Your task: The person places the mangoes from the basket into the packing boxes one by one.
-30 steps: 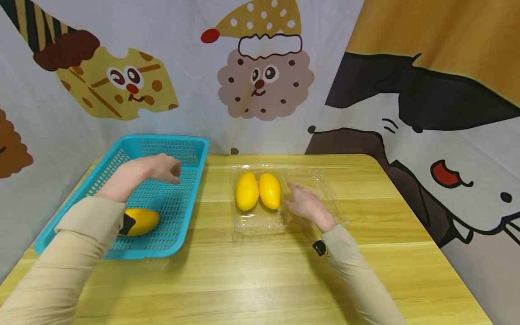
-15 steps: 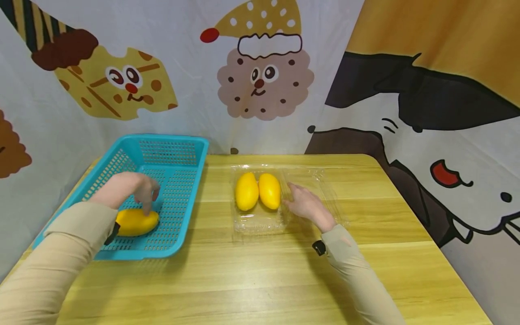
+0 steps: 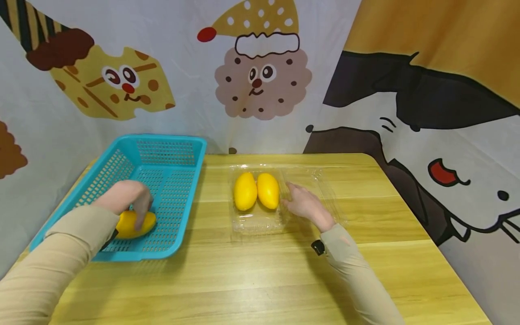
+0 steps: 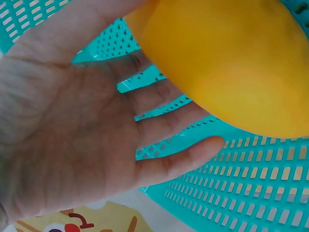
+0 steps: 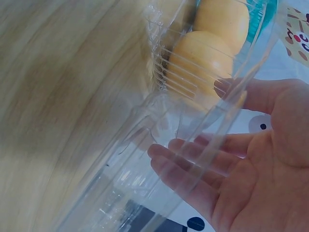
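Observation:
In the head view my left hand [image 3: 129, 197] reaches into a blue-green plastic basket [image 3: 189, 194] at the left. Its thumb and fingers straddle a yellow mango [image 3: 150, 221] lying in there, and the left wrist view shows the mango [image 4: 231, 67] close against the fingers. My right hand [image 3: 304, 205] rests at the inner side of a clear plastic clamshell box [image 3: 257, 223], its fingers fairly straight and its thumb beside the box wall [image 5: 183, 77]. Two more mangoes, one left [image 3: 245, 192] and one right [image 3: 268, 191], lie side by side in the box's left half.
The box's clear lid [image 3: 310, 178] lies folded out to the right, partly under the right hand. Everything stands on a wooden table [image 3: 243, 280]. Behind it hangs a cartoon-printed cloth [image 3: 187, 81]. A black wrist device [image 3: 318, 247] sits at the right cuff.
My left hand has come down from above the basket onto the mango, its fingers now around the fruit. The right hand stays where it was at the box.

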Tool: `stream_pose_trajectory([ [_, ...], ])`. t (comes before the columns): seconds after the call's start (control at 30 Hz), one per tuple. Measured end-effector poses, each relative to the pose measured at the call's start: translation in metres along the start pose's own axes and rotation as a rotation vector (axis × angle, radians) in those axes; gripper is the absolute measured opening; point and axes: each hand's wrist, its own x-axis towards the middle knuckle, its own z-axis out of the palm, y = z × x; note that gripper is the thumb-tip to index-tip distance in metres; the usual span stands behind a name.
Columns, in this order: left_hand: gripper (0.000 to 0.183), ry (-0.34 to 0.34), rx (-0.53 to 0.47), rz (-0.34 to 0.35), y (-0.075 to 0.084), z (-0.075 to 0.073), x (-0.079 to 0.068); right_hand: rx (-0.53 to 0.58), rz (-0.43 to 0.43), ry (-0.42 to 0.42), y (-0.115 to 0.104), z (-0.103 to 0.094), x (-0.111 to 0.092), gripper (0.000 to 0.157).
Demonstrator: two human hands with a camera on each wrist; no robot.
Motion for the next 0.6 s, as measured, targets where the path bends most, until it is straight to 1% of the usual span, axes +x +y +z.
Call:
stream_pose_trajectory([
  [0.03, 0.06, 0.0, 0.018, -0.004, 0.0, 0.001, 0.0, 0.004, 0.002, -0.002, 0.0, 0.0, 0.0, 0.069],
  [0.17, 0.07, 0.043, 0.085, -0.038, 0.0, 0.004, 0.001, -0.005, -0.003, 0.001, 0.0, 0.0, 0.0, 0.068],
  [0.2, 0.07, 0.055, 0.094, -0.05, 0.0, 0.005, 0.002, -0.007, -0.005, 0.002, 0.0, 0.0, 0.0, 0.068],
  [0.27, 0.064, 0.054, 0.125, -0.074, 0.0, 0.005, 0.005, -0.009, -0.011, 0.005, 0.0, 0.0, 0.0, 0.068],
  [0.37, 0.049, 0.033, 0.146, -0.103, 0.0, 0.006, 0.01, -0.011, -0.014, 0.004, 0.0, 0.0, 0.0, 0.068],
  [0.43, 0.042, 0.01, 0.148, -0.12, 0.0, 0.006, 0.014, -0.012, -0.013, 0.004, 0.0, 0.0, 0.0, 0.068],
  [0.53, 0.041, -0.031, 0.143, -0.133, -0.001, 0.006, 0.017, -0.021, -0.012, 0.002, 0.0, -0.001, 0.001, 0.068],
  [0.6, 0.042, -0.044, 0.133, -0.146, -0.001, 0.005, 0.019, -0.02, -0.006, -0.002, 0.0, -0.001, 0.001, 0.068],
])
